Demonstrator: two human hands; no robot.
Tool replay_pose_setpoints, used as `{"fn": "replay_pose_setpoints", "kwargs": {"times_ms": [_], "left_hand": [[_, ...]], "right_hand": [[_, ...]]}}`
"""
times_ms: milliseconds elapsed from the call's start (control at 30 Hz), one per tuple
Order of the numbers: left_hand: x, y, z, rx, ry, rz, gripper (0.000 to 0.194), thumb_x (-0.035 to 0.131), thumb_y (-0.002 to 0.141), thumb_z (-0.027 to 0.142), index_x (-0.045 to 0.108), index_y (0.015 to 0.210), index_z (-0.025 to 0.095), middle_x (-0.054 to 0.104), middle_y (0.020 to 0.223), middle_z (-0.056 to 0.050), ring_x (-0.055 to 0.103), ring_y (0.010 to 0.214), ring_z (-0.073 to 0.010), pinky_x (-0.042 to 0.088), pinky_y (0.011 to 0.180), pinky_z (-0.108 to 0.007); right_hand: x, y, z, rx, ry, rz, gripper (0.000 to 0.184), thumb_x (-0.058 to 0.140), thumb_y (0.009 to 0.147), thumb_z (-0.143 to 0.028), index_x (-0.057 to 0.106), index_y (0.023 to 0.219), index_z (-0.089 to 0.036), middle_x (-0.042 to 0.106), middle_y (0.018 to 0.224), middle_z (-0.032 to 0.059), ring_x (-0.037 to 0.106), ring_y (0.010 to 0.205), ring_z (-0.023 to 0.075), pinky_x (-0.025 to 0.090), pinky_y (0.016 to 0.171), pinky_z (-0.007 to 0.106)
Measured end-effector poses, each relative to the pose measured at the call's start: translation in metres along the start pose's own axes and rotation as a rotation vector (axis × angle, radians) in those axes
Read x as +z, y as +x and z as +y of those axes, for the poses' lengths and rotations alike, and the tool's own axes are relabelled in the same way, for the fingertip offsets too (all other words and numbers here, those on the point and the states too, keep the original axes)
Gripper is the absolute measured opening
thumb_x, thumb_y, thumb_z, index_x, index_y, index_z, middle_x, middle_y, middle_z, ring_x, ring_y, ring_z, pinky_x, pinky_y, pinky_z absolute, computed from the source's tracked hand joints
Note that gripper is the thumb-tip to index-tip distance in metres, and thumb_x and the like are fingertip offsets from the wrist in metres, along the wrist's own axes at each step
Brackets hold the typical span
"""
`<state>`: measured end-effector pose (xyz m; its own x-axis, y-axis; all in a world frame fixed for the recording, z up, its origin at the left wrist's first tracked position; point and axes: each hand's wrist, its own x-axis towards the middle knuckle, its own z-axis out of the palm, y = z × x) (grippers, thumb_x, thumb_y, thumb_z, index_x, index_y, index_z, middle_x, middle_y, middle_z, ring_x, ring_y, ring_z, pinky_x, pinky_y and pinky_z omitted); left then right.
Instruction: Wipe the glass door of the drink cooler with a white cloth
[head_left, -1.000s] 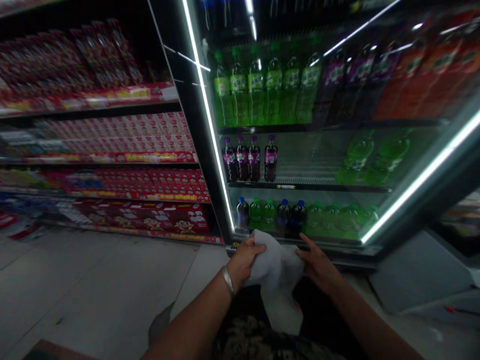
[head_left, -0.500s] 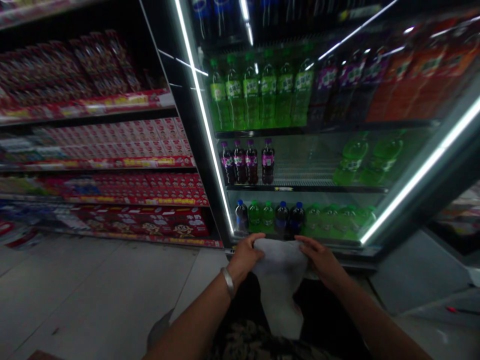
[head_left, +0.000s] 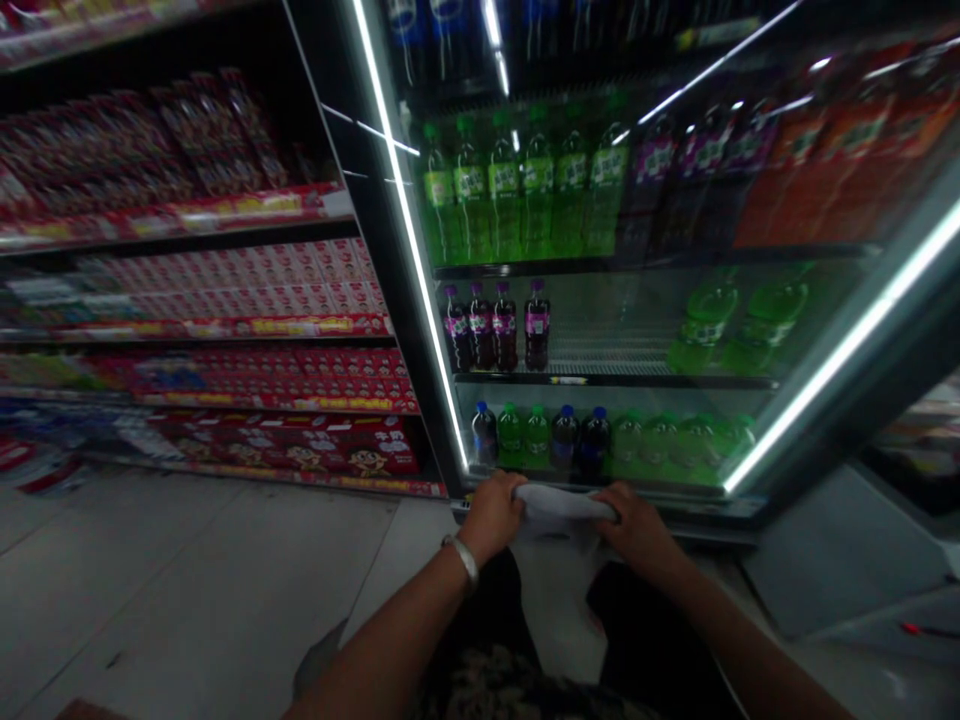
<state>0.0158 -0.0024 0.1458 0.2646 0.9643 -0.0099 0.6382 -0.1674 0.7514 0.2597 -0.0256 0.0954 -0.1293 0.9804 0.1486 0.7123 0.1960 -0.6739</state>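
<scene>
A pale grey-white cloth stretches between my two hands, gathered into a narrow strip with a small part hanging beneath it. At its left end my left hand is closed round the fabric, a silver bangle on the wrist. Holding the other end, my right hand has its fingers curled over the cloth. Both hands are in front of the lower edge of a glass-fronted drinks cooler; I cannot tell whether they touch it.
Green soda bottles and purple-labelled bottles stand behind the glass. On the left, shelves carry red cartons and pink boxes. A grey cabinet stands at the right. Tiled floor lies at the left.
The cloth hung spread out between my hands; now it is drawn up into a narrow strip. My fingers have curled tighter round its ends.
</scene>
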Motion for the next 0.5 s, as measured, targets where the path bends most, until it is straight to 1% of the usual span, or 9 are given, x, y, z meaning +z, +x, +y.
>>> {"fn": "replay_pose_setpoints", "kwargs": {"times_ms": [100,167,233,267,300,367,400,433,500], "left_hand": [[-0.006,0.003,0.000,0.026,0.054,0.013,0.026,0.055,0.081,0.007,0.070,0.101,0.007,0.066,0.104,-0.017,0.061,0.100,-0.0287,0.046,0.097,-0.044],[-0.008,0.005,0.000,0.069,-0.014,0.048,0.023,0.056,0.077,0.007,0.069,0.095,0.009,0.063,0.114,-0.017,0.058,0.111,-0.0280,0.042,0.103,-0.041],[-0.009,0.007,0.002,0.077,-0.241,0.073,0.020,0.057,0.070,0.009,0.066,0.087,0.012,0.061,0.123,-0.015,0.055,0.120,-0.0262,0.038,0.106,-0.036],[-0.008,0.007,0.004,0.047,-0.391,0.068,0.018,0.059,0.068,0.014,0.064,0.085,0.013,0.063,0.119,-0.013,0.057,0.115,-0.0249,0.041,0.099,-0.034],[-0.007,0.006,0.007,-0.001,-0.542,0.056,0.018,0.060,0.067,0.021,0.062,0.084,0.014,0.065,0.108,-0.010,0.060,0.103,-0.0231,0.043,0.089,-0.033],[-0.003,0.002,0.014,-0.112,-0.759,0.041,0.030,0.062,0.066,0.038,0.058,0.085,0.015,0.060,0.083,-0.003,0.056,0.078,-0.0181,0.040,0.070,-0.030],[0.000,0.000,0.017,-0.147,-0.819,0.045,0.037,0.063,0.066,0.044,0.057,0.088,0.015,0.057,0.078,-0.001,0.052,0.073,-0.0166,0.039,0.067,-0.029],[0.002,-0.002,0.019,-0.164,-0.845,0.059,0.043,0.063,0.065,0.049,0.056,0.090,0.014,0.057,0.079,-0.001,0.052,0.073,-0.0165,0.040,0.068,-0.030],[0.006,-0.004,0.021,-0.163,-0.839,0.076,0.050,0.062,0.068,0.052,0.056,0.097,0.012,0.062,0.090,-0.006,0.055,0.081,-0.0190,0.043,0.075,-0.032]], "right_hand": [[-0.009,0.002,-0.001,-0.062,0.084,0.114,0.040,0.052,0.069,-0.043,0.073,0.089,-0.016,0.058,0.124,0.0144,0.055,0.117,0.0318,0.042,0.106,0.048],[-0.017,0.002,-0.006,-0.043,0.200,0.097,0.039,0.055,0.067,-0.047,0.071,0.085,-0.017,0.060,0.125,0.0120,0.055,0.119,0.0324,0.042,0.106,0.046],[-0.023,0.001,-0.011,0.052,0.353,0.051,0.042,0.060,0.069,-0.053,0.069,0.088,-0.016,0.066,0.107,0.0104,0.061,0.104,0.0299,0.049,0.095,0.041],[-0.023,-0.001,-0.014,0.114,0.449,0.042,0.046,0.062,0.070,-0.056,0.068,0.091,-0.015,0.067,0.099,0.0093,0.062,0.097,0.0282,0.051,0.088,0.038],[-0.022,-0.003,-0.017,0.178,0.557,0.045,0.052,0.065,0.071,-0.060,0.068,0.095,-0.015,0.067,0.094,0.0085,0.063,0.092,0.0270,0.052,0.082,0.035],[-0.017,-0.007,-0.022,0.283,0.791,0.052,0.061,0.070,0.072,-0.066,0.066,0.104,-0.014,0.067,0.098,0.0091,0.063,0.091,0.0260,0.052,0.078,0.033],[-0.014,-0.009,-0.024,0.324,0.901,0.052,0.065,0.073,0.071,-0.068,0.065,0.107,-0.014,0.067,0.102,0.0101,0.063,0.093,0.0263,0.052,0.078,0.033],[-0.010,-0.011,-0.026,0.352,0.997,0.041,0.069,0.076,0.070,-0.069,0.064,0.110,-0.014,0.067,0.106,0.0111,0.064,0.094,0.0267,0.053,0.080,0.033],[-0.001,-0.015,-0.028,0.367,1.148,-0.001,0.072,0.083,0.065,-0.067,0.064,0.111,-0.014,0.067,0.108,0.0130,0.065,0.095,0.0282,0.053,0.082,0.036]]}}
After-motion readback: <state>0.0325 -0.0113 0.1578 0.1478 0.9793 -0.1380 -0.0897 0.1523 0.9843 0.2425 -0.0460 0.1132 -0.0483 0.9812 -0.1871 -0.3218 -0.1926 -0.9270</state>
